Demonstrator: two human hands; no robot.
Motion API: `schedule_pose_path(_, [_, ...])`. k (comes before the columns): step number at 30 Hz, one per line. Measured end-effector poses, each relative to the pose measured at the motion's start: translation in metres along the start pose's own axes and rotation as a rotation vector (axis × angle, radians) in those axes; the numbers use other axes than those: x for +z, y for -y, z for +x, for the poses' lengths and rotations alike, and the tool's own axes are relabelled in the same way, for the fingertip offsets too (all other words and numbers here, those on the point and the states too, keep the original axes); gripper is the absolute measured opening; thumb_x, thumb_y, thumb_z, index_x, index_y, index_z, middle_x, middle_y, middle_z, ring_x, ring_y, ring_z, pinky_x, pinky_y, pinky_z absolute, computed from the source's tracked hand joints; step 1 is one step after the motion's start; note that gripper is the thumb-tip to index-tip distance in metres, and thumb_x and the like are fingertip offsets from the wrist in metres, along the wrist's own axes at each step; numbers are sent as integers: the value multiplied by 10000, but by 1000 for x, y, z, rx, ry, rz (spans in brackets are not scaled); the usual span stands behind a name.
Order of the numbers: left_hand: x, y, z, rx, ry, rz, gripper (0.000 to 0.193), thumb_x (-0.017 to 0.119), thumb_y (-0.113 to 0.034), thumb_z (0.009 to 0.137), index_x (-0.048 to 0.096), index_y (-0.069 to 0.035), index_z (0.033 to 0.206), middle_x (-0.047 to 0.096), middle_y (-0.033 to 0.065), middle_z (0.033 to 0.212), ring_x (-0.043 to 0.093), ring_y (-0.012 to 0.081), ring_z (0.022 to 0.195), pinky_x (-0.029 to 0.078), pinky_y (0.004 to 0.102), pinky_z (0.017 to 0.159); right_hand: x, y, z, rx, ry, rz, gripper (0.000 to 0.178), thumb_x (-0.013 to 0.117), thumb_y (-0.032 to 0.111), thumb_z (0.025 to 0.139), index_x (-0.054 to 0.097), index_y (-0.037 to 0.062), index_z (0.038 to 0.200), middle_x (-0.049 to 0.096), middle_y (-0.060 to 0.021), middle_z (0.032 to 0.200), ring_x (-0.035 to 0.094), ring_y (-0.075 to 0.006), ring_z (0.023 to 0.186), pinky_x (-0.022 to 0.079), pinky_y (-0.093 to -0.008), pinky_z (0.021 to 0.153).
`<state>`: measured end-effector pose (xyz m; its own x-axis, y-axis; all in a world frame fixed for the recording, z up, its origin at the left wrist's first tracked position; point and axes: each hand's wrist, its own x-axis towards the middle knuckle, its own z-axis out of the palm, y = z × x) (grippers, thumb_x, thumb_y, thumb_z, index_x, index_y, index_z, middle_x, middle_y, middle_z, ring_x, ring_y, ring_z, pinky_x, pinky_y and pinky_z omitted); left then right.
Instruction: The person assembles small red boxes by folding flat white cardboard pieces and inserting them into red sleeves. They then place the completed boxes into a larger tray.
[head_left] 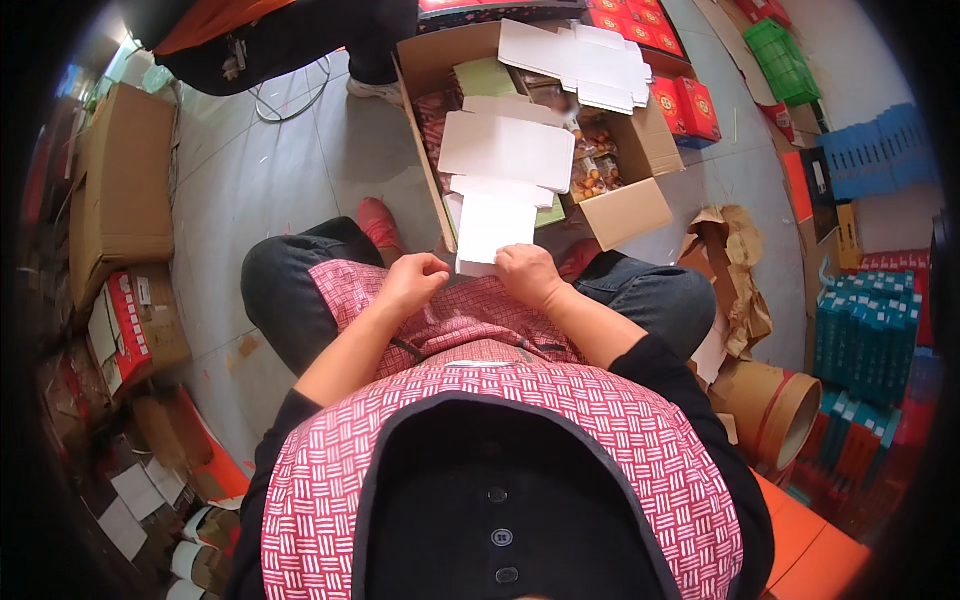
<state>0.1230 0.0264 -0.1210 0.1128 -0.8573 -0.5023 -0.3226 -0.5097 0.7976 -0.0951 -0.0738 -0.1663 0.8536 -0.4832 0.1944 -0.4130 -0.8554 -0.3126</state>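
My right hand [528,274] grips the near end of a flat white die-cut carton blank [497,222], thumb and fingers closed over its edge. That blank lies on top of a stack of similar unfolded blanks [508,148]. My left hand [415,284] is a short way to the left, fingers curled together, with nothing visible in it and apart from the blank. Beneath the blanks stands an opened brown cardboard box [427,165], which holds small packaged items [600,165] in clear wrappers. More white blanks [603,70] lie across its far right side.
Red boxes [686,108] stand beyond the cardboard box. Crumpled brown paper [735,270] and a cardboard tube [768,412] lie to my right. Large cartons [128,185] are stacked at left. A person in dark trousers [300,45] is at the far left. A green crate [782,62] stands far right.
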Motion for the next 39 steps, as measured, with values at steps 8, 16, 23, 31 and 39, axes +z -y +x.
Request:
schedule_pose_path(8, [10, -32, -3, 469, -327, 10, 269, 651, 40, 776, 650, -29, 1037, 627, 91, 1018, 618, 178, 885, 496, 268, 767, -46, 3, 5, 225, -66, 402, 61, 661, 83, 742, 602, 71, 754, 651, -71, 836, 618, -270, 833, 504, -370, 714])
schedule_pose_path(16, [1, -47, 34, 669, -73, 299, 139, 701, -63, 721, 693, -45, 859, 652, 108, 975, 582, 285, 957, 477, 353, 830, -65, -5, 13, 313, 37, 663, 121, 729, 88, 753, 619, 40, 768, 682, -62, 913, 633, -215, 857, 495, -318, 786])
schedule_pose_path(23, [6, -40, 41, 483, -61, 99, 96, 709, -60, 751, 687, -37, 842, 645, 92, 945, 603, 242, 822, 485, 321, 743, -71, -5, 18, 383, 9, 646, 212, 763, 179, 738, 675, 60, 890, 662, -74, 929, 610, -193, 898, 487, -309, 770])
schedule_pose_path(31, [3, -46, 30, 183, -261, -100, 80, 704, -108, 802, 686, -40, 840, 636, 54, 797, 597, 132, 669, 472, 278, 591, -71, -8, -4, 727, -167, 970, 410, 758, 156, 773, 630, 71, 1154, 593, -23, 918, 585, -109, 844, 505, -243, 707])
schedule_pose_path(39, [18, -41, 31, 29, 21, -687, 160, 650, -114, 879, 625, -5, 993, 652, 86, 831, 669, 162, 732, 559, 269, 642, -54, -4, -6, 867, -230, 1404, 172, 671, 107, 864, 683, 10, 1006, 684, -55, 878, 652, -117, 737, 535, -236, 678])
